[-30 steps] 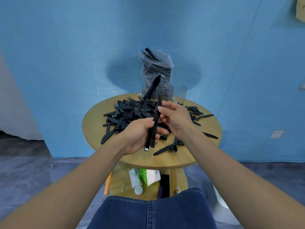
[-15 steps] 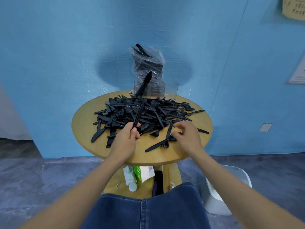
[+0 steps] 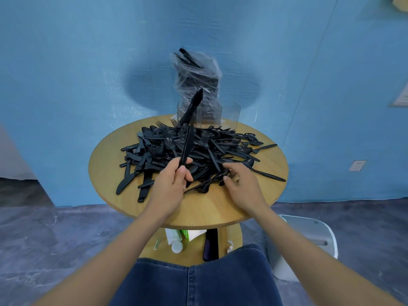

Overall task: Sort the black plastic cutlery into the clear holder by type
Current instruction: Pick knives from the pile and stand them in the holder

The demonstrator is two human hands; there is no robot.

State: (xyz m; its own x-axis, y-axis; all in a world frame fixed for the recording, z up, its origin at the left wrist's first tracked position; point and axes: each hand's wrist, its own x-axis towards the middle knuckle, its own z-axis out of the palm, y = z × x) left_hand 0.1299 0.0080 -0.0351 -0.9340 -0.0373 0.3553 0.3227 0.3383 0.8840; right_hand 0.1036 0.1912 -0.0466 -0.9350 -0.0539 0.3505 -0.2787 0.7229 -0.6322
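A pile of black plastic cutlery point(image 3: 198, 149) covers the round wooden table point(image 3: 254, 208). At the table's far edge stands the clear holder point(image 3: 229, 115), with a black knife point(image 3: 192, 107) leaning out of its left compartment. My left hand point(image 3: 171, 184) grips black knives point(image 3: 187, 144) by the handles, blades pointing up and away. My right hand point(image 3: 240, 182) rests on the pile's near edge, fingers curled over a piece of cutlery; I cannot tell whether it is gripped.
A clear plastic bag of black cutlery point(image 3: 196, 74) stands behind the holder against the blue wall. A white bin point(image 3: 309, 241) sits on the floor at the right. Bottles and boxes lie on the lower shelf point(image 3: 185, 237). My jeans-clad knee point(image 3: 198, 281) is below.
My right hand let go of the knives and dropped to the pile's near edge. My left hand lowered while keeping hold of the knives.
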